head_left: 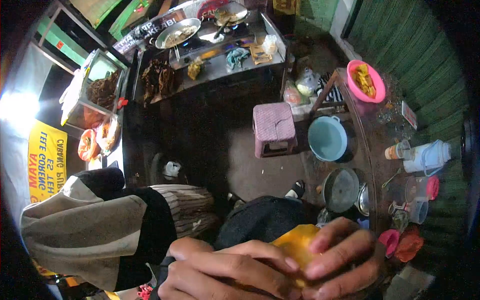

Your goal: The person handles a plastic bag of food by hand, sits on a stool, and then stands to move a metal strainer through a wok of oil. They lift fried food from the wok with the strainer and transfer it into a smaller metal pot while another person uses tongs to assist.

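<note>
Close to the camera, at the bottom, both of my hands are around a soft-looking yellow piece of food (296,246); its exact kind is not clear. My left hand (230,272) comes in from the left, its fingertips pressed to the near side of the piece. Curled over its right side are the fingers of my right hand (347,257). Much of the piece is covered by my fingers. Similar yellow pieces (365,82) fill a pink basin (381,90) on the bench at the upper right.
A person in a grey and black top (95,225) stands on the left beside a glass case (82,112). Two woks stand on the stove counter (220,75) at the back. On the floor are a pink stool (274,122) and a blue tub (327,139).
</note>
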Demonstrator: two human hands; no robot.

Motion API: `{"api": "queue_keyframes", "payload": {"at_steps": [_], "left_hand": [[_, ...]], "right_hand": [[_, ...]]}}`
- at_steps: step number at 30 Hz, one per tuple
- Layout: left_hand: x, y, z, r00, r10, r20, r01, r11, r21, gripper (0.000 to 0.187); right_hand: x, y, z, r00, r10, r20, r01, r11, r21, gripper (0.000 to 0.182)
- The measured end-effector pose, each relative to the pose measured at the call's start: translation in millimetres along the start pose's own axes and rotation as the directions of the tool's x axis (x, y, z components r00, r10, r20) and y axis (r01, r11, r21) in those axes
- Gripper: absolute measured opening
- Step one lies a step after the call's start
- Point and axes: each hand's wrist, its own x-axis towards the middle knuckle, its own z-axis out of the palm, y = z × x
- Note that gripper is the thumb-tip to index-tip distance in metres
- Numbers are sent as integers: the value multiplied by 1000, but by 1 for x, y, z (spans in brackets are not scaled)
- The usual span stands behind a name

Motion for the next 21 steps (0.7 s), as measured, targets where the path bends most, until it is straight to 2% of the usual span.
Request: {"api": "queue_keyframes", "payload": {"at_steps": [1, 2, 4, 6, 8, 9, 12, 14, 16, 17, 18, 19, 20, 21], "left_hand": [[-4, 6, 8, 995, -65, -81, 64, 998, -8, 10], [1, 9, 3, 993, -117, -32, 118, 993, 2, 10], [9, 15, -5, 973, -221, 67, 218, 975, 40, 10], [6, 9, -4, 987, -155, 47, 152, 986, 71, 10], [5, 9, -2, 990, -140, 28, 137, 986, 97, 9], [6, -2, -6, 997, -54, 62, 49, 996, 76, 9], [3, -17, -13, 988, 55, 142, -63, 997, 49, 11], [6, -17, -24, 973, 31, 229, -47, 997, 61, 14], [7, -20, -35, 949, 30, 315, -54, 996, 68, 14], [-2, -16, -34, 966, -44, 253, 30, 998, 61, 13], [-7, -14, -33, 974, -124, 191, 117, 992, 48, 12], [-2, -18, -33, 974, -105, 202, 95, 994, 57, 19], [-3, -13, -32, 972, -198, 129, 193, 980, 47, 23], [-3, -12, -36, 955, -268, 126, 259, 963, 77, 24]], "right_hand": [[-1, -2, 1, 999, 32, -18, -32, 999, -18, 8], [-2, -5, 3, 997, 63, -35, -64, 997, -34, 7], [-2, 0, 14, 991, 17, -130, -29, 996, -89, 5], [-5, 15, 23, 975, -96, -203, 72, 990, -120, 4], [-4, 20, 22, 971, -126, -204, 97, 985, -145, 3], [-3, 13, 20, 981, -69, -182, 40, 987, -158, 3], [8, 15, -8, 998, -31, 62, 40, 989, -141, 4], [5, 19, -12, 996, -17, 84, 28, 991, -134, 5], [-12, 20, 0, 995, 36, -93, -49, 989, -138, 4], [-6, 19, -18, 992, 83, 99, -71, 990, -123, 4], [-7, 20, -16, 994, 92, 60, -84, 990, -117, 8], [-11, 23, -13, 995, 102, 19, -99, 989, -110, 13], [-12, 26, -11, 994, 108, -19, -110, 988, -106, 18], [-11, 28, -9, 983, 177, -52, -181, 978, -99, 19]]}}
